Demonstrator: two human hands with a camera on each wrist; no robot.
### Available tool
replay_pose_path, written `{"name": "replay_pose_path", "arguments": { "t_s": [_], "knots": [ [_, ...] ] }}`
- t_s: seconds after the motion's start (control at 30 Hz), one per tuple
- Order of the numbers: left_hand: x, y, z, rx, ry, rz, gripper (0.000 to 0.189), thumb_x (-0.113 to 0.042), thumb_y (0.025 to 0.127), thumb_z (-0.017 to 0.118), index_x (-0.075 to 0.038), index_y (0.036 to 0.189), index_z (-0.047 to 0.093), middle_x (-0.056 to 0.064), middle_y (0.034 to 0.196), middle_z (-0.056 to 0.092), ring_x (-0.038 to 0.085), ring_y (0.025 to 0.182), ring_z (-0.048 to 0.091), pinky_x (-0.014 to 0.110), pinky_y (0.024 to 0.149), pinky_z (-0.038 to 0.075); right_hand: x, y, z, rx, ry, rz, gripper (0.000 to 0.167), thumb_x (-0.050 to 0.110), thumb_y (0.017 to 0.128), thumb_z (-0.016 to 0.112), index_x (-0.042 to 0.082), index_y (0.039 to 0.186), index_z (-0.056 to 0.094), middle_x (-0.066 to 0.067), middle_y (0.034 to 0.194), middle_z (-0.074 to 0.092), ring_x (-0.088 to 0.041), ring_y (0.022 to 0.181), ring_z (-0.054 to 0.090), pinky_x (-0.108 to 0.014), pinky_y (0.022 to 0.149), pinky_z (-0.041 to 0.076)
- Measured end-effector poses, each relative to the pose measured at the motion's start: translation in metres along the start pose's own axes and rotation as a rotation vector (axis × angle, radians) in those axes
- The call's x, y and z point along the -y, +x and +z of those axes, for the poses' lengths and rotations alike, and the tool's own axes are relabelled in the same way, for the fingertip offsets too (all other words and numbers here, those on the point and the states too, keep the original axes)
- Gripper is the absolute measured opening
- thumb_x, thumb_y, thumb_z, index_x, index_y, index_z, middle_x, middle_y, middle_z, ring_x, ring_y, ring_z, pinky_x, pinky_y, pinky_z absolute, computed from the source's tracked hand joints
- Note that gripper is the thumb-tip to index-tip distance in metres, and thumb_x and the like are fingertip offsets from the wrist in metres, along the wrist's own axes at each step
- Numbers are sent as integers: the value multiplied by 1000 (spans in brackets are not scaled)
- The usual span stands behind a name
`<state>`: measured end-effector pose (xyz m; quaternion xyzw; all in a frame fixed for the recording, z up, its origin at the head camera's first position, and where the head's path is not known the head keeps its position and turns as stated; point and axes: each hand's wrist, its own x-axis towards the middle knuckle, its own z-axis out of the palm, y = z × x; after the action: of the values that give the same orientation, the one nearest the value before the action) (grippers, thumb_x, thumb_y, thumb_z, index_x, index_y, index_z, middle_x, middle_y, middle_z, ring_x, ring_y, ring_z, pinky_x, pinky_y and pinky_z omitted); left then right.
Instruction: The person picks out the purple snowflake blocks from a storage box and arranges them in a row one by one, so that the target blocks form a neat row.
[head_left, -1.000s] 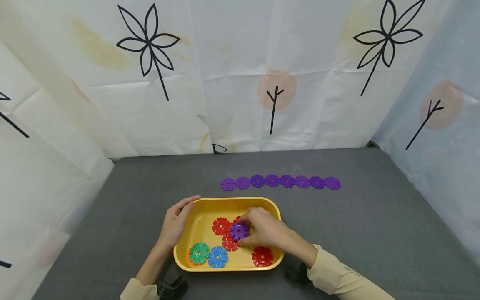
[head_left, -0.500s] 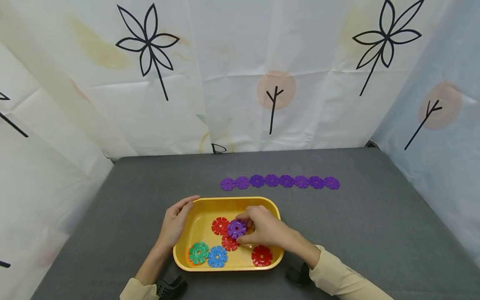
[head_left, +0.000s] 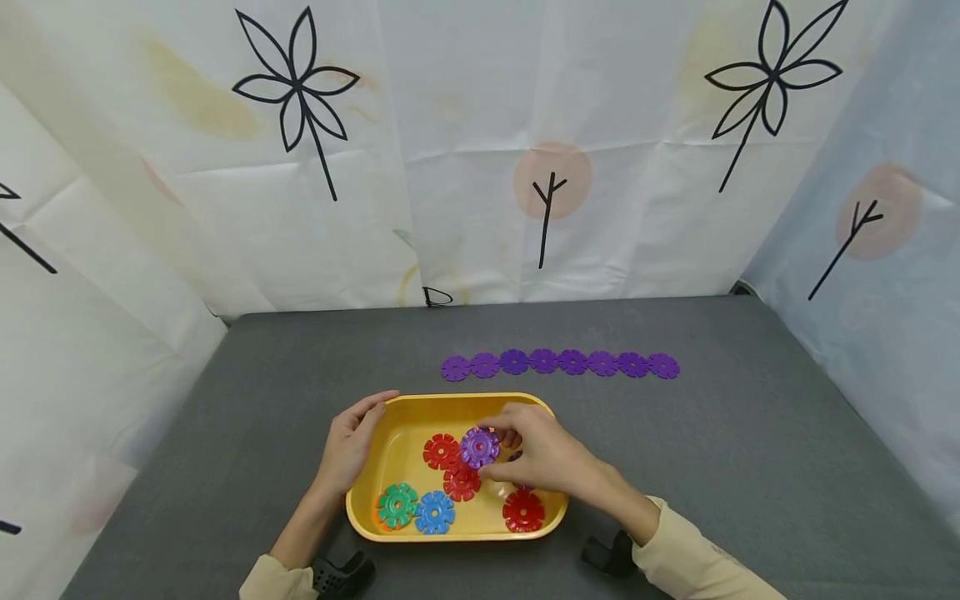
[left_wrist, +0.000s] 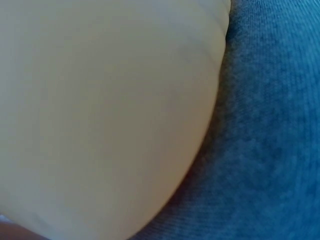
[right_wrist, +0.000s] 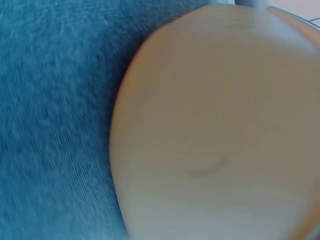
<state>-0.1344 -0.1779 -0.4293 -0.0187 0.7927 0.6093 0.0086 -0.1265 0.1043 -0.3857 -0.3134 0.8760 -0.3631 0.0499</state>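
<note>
The yellow tray [head_left: 405, 535] lies on the table in the head view. At its left rim my left hand [head_left: 351, 442] rests with fingers stretched along the far-left corner. My right hand [head_left: 540, 448] is over the tray's right half, pinching a purple flower-shaped disc [head_left: 479, 448] between thumb and fingers. Beneath and beside it lie red flower-shaped discs [head_left: 461, 483]; another red disc [head_left: 523, 510] is near the front right. A green disc [head_left: 397, 506] overlaps an orange one at the front left, next to a blue disc [head_left: 435, 512]. Both wrist views show mostly sleeve.
Beyond the tray, several purple flower-shaped discs [head_left: 573, 362] form a joined row on the grey table [head_left: 750, 450]. Printed white cloth [head_left: 465, 192] hangs behind the table and at both sides.
My right hand has lifted the purple disc off the red ones and drawn slightly back to the right, its face now turned up. My left hand stays at the tray's rim.
</note>
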Motion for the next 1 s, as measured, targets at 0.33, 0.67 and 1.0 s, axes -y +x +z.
{"name": "replay_pose_path", "arguments": {
  "t_s": [0.33, 0.67, 1.0],
  "knots": [
    [2, 1, 0, -5, 23, 0, 38, -25, 111, 44, -5, 138, 61, 17, 139, 63, 22, 112, 67, 14, 89, 54, -1, -10, -21, -68, -33, 30, 46, 25, 79, 89, 7, 119, 75, 2, 88, 66, -13, 79, 58, -27, 72, 55],
    [0, 1, 0, 8, -1, -17, 39, -27, 111, 43, -6, 139, 61, 18, 139, 63, 23, 112, 67, 15, 88, 55, -18, -29, -49, -176, -89, 71, 48, 25, 77, 91, 4, 118, 74, -1, 85, 63, -12, 79, 59, -24, 71, 58],
    [0, 1, 0, 6, -4, -12, 38, -26, 111, 44, -6, 138, 61, 18, 137, 63, 16, 107, 68, 15, 87, 56, -46, -47, -76, -281, -162, 158, 50, 19, 76, 91, -1, 118, 73, -5, 84, 62, -15, 76, 61, -30, 69, 59]
  ]
}}
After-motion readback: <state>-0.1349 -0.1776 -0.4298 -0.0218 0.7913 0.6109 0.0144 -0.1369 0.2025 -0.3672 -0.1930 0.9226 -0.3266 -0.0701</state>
